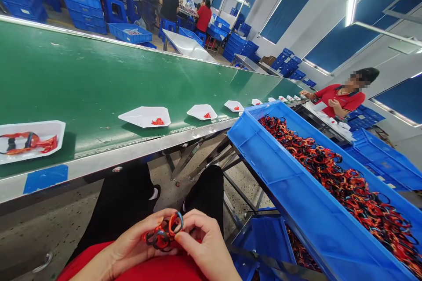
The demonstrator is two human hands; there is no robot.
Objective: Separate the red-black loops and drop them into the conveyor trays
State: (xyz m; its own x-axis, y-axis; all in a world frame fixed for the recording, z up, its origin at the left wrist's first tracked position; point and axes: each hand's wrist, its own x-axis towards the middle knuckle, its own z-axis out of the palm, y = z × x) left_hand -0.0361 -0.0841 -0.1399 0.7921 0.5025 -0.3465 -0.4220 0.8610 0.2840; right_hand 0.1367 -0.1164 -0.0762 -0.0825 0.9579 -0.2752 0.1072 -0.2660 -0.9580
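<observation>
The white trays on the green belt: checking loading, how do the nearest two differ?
The nearest tray holds a big red-and-black tangle; the next tray only a small red bunch. The nearest tray is cut off by the view's edge; the next tray shows whole. Both white, on the green belt.

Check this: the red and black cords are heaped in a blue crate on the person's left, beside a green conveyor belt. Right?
Wrong side: the blue crate holding the red and black cords is on the person's right, not left, as the head view shows. The green conveyor belt beside it stands.
</observation>
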